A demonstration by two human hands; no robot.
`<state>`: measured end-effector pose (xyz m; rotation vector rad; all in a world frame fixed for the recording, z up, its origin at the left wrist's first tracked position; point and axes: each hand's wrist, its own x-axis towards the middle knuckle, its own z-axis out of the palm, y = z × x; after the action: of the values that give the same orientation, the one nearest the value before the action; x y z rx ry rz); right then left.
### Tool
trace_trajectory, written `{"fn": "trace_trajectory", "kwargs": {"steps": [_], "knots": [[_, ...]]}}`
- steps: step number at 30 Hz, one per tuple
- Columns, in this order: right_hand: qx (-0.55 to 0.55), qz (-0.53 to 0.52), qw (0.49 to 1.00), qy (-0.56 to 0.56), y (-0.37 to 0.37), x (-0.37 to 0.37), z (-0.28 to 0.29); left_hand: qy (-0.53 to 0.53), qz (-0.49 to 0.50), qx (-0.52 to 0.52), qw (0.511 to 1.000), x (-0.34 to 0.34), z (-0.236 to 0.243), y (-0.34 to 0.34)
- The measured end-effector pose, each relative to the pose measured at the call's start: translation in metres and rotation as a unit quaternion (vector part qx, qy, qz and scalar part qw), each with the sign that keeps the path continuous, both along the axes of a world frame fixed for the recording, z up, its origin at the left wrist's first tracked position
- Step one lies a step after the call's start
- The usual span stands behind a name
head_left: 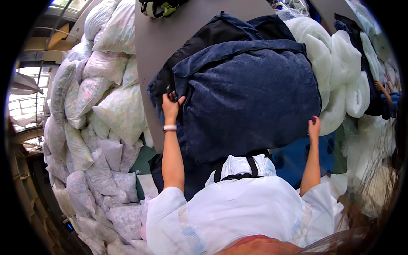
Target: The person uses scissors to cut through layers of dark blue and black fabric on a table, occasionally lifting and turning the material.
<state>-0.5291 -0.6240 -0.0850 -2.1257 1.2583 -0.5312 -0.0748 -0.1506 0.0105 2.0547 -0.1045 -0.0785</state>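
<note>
A large, stuffed navy plush cushion cover (250, 93) lies in front of me, bulging and rounded, with a seam along its far side. Black lining and loose navy fabric (191, 51) spread out beyond and to the left of it. At the left edge of the cover, my left hand (171, 108) is closed around a small black thing, too small to make out. My right hand (314, 127) is at the near right corner, its fingers curled on the cover's edge. The inside of the cover is hidden.
Rolls of white batting (340, 63) lie along the right side of the grey table (151, 38). Many stuffed pale bags (110, 93) are piled at the left. A black strap with a green piece (168, 9) sits at the far edge. Another person's arm (384, 91) shows at far right.
</note>
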Motion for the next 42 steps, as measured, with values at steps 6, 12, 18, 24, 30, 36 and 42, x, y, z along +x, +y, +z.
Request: {"fn": "trace_trajectory", "kwargs": {"steps": [6, 12, 18, 24, 30, 36, 42], "knots": [[0.089, 0.188, 0.977, -0.044, 0.084, 0.097, 0.09, -0.174, -0.02, 0.393, 0.903, 0.058, -0.069, -0.095], [0.174, 0.225, 0.953, -0.103, 0.158, 0.18, 0.101, -0.045, 0.018, 0.352, 0.935, 0.105, -0.056, -0.077], [0.1, 0.333, 0.917, -0.193, 0.232, 0.302, 0.115, 0.324, -0.167, -0.261, 0.894, 0.019, 0.066, -0.069], [0.178, 0.422, 0.869, -0.191, 0.256, 0.341, 0.142, 0.198, -0.106, -0.351, 0.909, -0.023, 0.156, -0.059], [0.216, 0.301, 0.881, -0.294, 0.239, 0.291, 0.178, -0.088, 0.113, -0.087, 0.986, -0.06, 0.193, -0.071], [0.067, 0.526, 0.776, -0.343, 0.228, 0.274, 0.202, -0.063, -0.055, 0.032, 0.996, -0.123, 0.174, -0.134], [-0.037, 0.272, 0.923, -0.271, 0.116, 0.295, 0.072, -0.137, 0.063, -0.13, 0.98, -0.147, 0.186, -0.085]]}}
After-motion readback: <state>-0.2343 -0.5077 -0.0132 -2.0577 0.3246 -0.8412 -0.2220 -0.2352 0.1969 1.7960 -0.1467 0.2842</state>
